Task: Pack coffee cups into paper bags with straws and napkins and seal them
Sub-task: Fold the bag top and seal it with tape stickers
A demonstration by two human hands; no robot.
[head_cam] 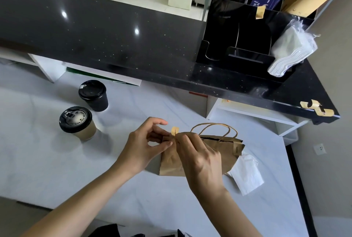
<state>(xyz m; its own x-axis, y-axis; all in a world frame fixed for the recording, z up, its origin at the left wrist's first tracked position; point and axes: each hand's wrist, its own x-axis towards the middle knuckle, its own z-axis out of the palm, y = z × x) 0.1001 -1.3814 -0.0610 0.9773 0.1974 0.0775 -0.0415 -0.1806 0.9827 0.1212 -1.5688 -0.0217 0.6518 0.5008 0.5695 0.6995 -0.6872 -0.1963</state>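
At lower centre, the left hand [142, 147] and right hand [198, 158] both pinched the folded top corner of the brown paper handled bag [226, 153], apparently with a small tan sticker [174, 131] between the fingertips. Pressing it flat across the fold would seal best. Farther left, two black-lidded coffee cups [77, 122] stood unpacked.

Both hands meet fingertip to fingertip, left [144, 145] and right [198, 158] pinching (forearms angled inward from below).

"CAUTION CONTENTS" embossed on brown cup's black lid [75, 119], other labels illegible
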